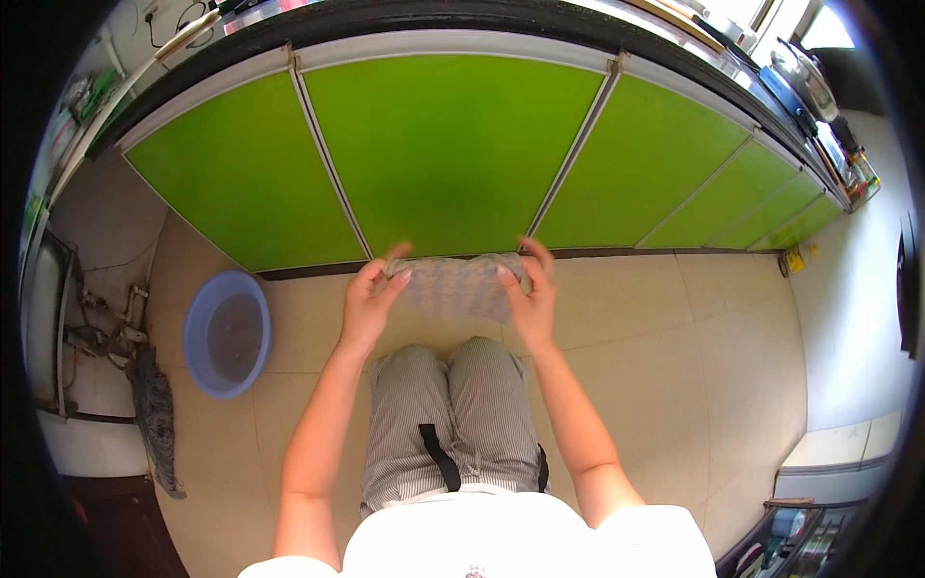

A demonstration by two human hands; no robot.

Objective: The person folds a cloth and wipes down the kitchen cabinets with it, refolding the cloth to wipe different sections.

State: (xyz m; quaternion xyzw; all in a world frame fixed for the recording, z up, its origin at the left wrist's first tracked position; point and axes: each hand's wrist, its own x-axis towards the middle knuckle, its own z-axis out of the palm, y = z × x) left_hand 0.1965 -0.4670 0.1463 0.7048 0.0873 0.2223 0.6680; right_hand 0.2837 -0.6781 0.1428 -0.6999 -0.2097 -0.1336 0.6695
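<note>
A thin greyish cloth is stretched between my two hands, in front of the green cabinet doors. My left hand pinches its left top corner between thumb and fingers. At the other end, my right hand grips the right top corner the same way. The cloth hangs down a short way above the floor and looks slightly blurred. Below it are my knees in striped trousers.
A blue plastic basin with dark water stands on the tiled floor at left. Beside it a grey mop-like cloth hangs by pipes. The dark countertop edge runs above the cabinets. A rack stands at lower right.
</note>
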